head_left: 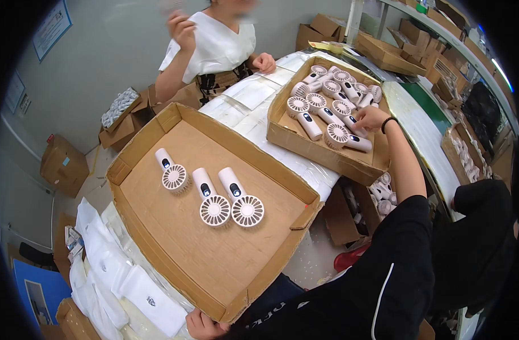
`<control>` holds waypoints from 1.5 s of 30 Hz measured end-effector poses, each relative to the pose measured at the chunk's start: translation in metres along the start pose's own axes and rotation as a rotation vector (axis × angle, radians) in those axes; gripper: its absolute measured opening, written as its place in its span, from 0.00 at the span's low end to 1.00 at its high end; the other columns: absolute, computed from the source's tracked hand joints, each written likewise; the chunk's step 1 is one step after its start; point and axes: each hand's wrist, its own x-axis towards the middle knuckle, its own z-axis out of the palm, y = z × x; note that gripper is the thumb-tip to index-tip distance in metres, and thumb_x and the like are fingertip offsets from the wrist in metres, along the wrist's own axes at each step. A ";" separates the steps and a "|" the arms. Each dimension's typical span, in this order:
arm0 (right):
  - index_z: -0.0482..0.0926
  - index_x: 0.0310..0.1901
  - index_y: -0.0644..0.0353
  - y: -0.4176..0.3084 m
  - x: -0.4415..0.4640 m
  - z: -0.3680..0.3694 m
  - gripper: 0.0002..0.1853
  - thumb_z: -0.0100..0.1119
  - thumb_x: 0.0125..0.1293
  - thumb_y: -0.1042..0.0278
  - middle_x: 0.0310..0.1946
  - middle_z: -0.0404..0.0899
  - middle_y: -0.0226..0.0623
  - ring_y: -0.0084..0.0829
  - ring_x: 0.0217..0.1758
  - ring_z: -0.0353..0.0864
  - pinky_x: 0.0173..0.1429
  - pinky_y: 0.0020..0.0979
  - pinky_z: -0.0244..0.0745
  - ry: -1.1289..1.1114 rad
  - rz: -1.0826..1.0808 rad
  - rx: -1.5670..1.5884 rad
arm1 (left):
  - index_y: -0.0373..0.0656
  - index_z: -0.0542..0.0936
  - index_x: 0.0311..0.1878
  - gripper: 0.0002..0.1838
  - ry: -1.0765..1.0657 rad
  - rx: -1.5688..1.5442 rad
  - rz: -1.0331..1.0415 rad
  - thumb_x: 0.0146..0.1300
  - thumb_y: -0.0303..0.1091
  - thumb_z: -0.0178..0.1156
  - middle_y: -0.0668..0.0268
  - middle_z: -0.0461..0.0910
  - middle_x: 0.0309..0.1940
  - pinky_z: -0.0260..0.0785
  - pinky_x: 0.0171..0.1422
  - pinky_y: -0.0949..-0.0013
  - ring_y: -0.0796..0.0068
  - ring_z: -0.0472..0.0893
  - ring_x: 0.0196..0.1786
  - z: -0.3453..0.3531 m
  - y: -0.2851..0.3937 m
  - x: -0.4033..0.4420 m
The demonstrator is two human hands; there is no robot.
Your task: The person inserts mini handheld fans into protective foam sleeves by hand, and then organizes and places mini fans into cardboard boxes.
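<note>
My left hand (pixel 204 325) is at the near corner of a shallow cardboard tray (pixel 157 238), its fingers curled against the edge. Inside that tray lie three pale pink handheld fans: one fan (pixel 175 177) apart on the left, and a fan (pixel 214 209) beside another fan (pixel 247 210). My right hand (pixel 370 119), with a dark beaded bracelet at the wrist, reaches into a second cardboard tray (pixel 322 159) holding several more fans. Its fingers close on the handle of a fan (pixel 344 109) there; the fingertips are partly hidden.
Across the table a person in a white top (pixel 219 45) raises one hand. White printed pouches (pixel 149 297) lie at the lower left. A carton of fans (pixel 382 195) stands beneath the table's right side. Shelving with boxes (pixel 429 54) lines the right, near a person in black (pixel 475 243).
</note>
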 end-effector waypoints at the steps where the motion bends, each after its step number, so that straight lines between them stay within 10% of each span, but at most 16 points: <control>1: 0.83 0.33 0.60 0.001 -0.011 0.005 0.12 0.67 0.48 0.63 0.24 0.80 0.37 0.28 0.26 0.78 0.30 0.28 0.72 0.156 -0.069 0.038 | 0.37 0.78 0.35 0.26 0.000 -0.008 0.005 0.58 0.54 0.46 0.56 0.74 0.26 0.62 0.27 0.62 0.57 0.71 0.25 0.000 -0.001 -0.002; 15: 0.80 0.49 0.48 -0.022 -0.009 -0.001 0.20 0.50 0.53 0.70 0.44 0.80 0.45 0.39 0.49 0.79 0.52 0.34 0.72 0.230 -0.070 -0.195 | 0.36 0.78 0.36 0.27 0.009 -0.062 -0.177 0.56 0.55 0.46 0.52 0.74 0.30 0.66 0.31 0.59 0.54 0.72 0.29 -0.003 0.011 0.003; 28: 0.75 0.56 0.44 -0.006 0.073 0.006 0.19 0.44 0.65 0.64 0.34 0.82 0.42 0.33 0.31 0.80 0.38 0.32 0.73 0.308 0.048 -0.300 | 0.27 0.75 0.45 0.28 -0.108 -0.058 0.043 0.56 0.48 0.56 0.48 0.76 0.31 0.67 0.27 0.60 0.54 0.75 0.26 -0.010 -0.015 -0.021; 30: 0.78 0.51 0.55 -0.028 0.050 -0.003 0.19 0.46 0.66 0.54 0.48 0.78 0.45 0.40 0.52 0.77 0.55 0.36 0.70 0.212 0.059 -0.231 | 0.25 0.75 0.43 0.24 -0.209 -0.067 0.155 0.54 0.41 0.58 0.46 0.75 0.31 0.66 0.26 0.59 0.53 0.74 0.24 -0.006 -0.027 -0.033; 36: 0.81 0.37 0.62 -0.027 0.055 -0.005 0.17 0.50 0.65 0.56 0.18 0.76 0.38 0.30 0.19 0.72 0.26 0.32 0.67 0.188 0.111 -0.026 | 0.23 0.75 0.40 0.21 -0.146 -0.086 0.146 0.45 0.31 0.58 0.46 0.74 0.29 0.64 0.24 0.60 0.55 0.73 0.23 -0.014 -0.016 -0.010; 45: 0.80 0.50 0.51 -0.004 0.056 -0.003 0.17 0.44 0.64 0.67 0.18 0.77 0.37 0.28 0.19 0.75 0.27 0.31 0.71 0.152 -0.023 -0.100 | 0.30 0.78 0.37 0.19 -0.082 0.010 -0.012 0.38 0.27 0.55 0.49 0.75 0.27 0.63 0.24 0.60 0.55 0.73 0.23 -0.010 -0.004 -0.011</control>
